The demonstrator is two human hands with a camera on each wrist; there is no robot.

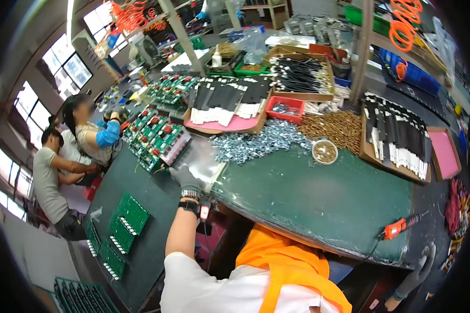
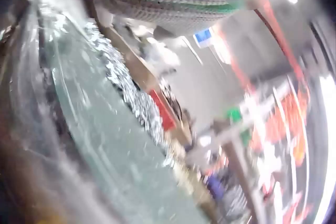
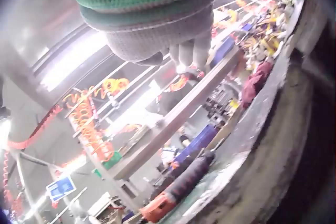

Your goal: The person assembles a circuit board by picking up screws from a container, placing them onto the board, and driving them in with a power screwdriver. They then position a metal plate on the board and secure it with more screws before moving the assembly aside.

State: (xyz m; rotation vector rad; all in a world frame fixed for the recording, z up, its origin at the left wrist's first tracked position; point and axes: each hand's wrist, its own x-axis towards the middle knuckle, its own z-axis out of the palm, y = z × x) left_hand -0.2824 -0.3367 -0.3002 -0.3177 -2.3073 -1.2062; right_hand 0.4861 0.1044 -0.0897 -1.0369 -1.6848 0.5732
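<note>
My left hand [image 1: 188, 180], in a grey knit glove with a watch and bracelet at the wrist, is at the table's near left edge. It lies beside a shiny clear sheet [image 1: 199, 159] and just below a stack of green circuit boards [image 1: 159, 138]. In the left wrist view its glove [image 2: 168, 1] fills the top, blurred. My right hand [image 1: 420, 271], also gloved, is off the table's right corner with its fingers extended and nothing in them. Nearest to it on the table lies an orange and black electric screwdriver [image 1: 397, 228], also seen in the right wrist view [image 3: 176, 187].
Silvery metal parts [image 1: 261, 141] and brass-coloured parts [image 1: 334, 128] lie heaped at the back, near a red bin [image 1: 285, 116] and a round tub [image 1: 325, 160]. Boxes of black-and-white strips [image 1: 397, 135] stand behind. Loose green boards [image 1: 128, 219] lie left; two people work beyond.
</note>
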